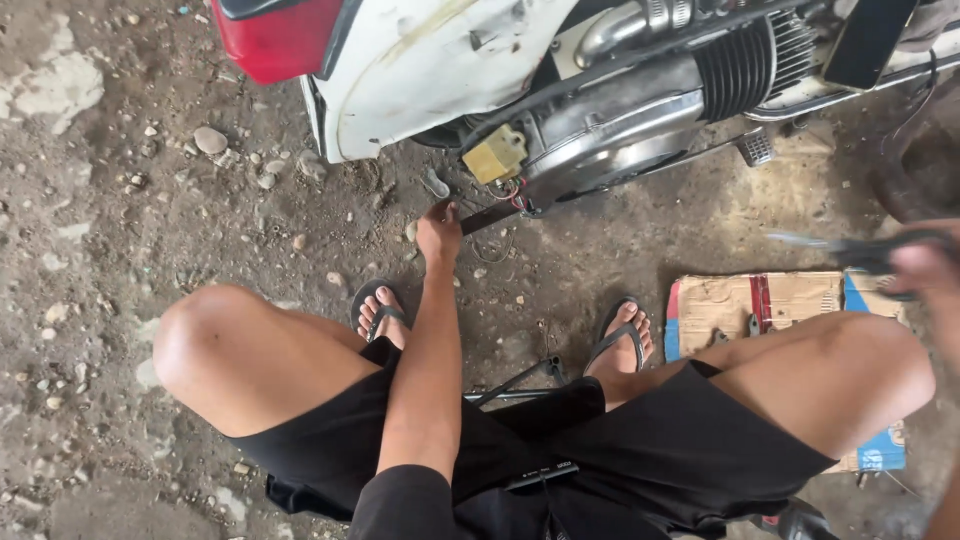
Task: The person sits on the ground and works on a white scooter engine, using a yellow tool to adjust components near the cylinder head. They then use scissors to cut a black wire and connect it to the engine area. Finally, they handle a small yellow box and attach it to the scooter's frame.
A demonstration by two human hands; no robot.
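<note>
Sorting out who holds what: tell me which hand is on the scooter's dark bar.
The left hand, stretched forward gripping the dark bar; the blurred right hand holds pliers instead.

Open dirt ground (pixel 110 250) far left, only small stones scattered. Far side blocked by scooter body (pixel 420 70) and engine (pixel 640 110); yellow box (pixel 495 155) and wires hang in low gap. Knees close near left and right. Cardboard (pixel 740 305) with small tools covers ground right

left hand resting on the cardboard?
No. The left hand reaches forward to a dark flat bar under the scooter engine; the cardboard lies off to the right.
</note>
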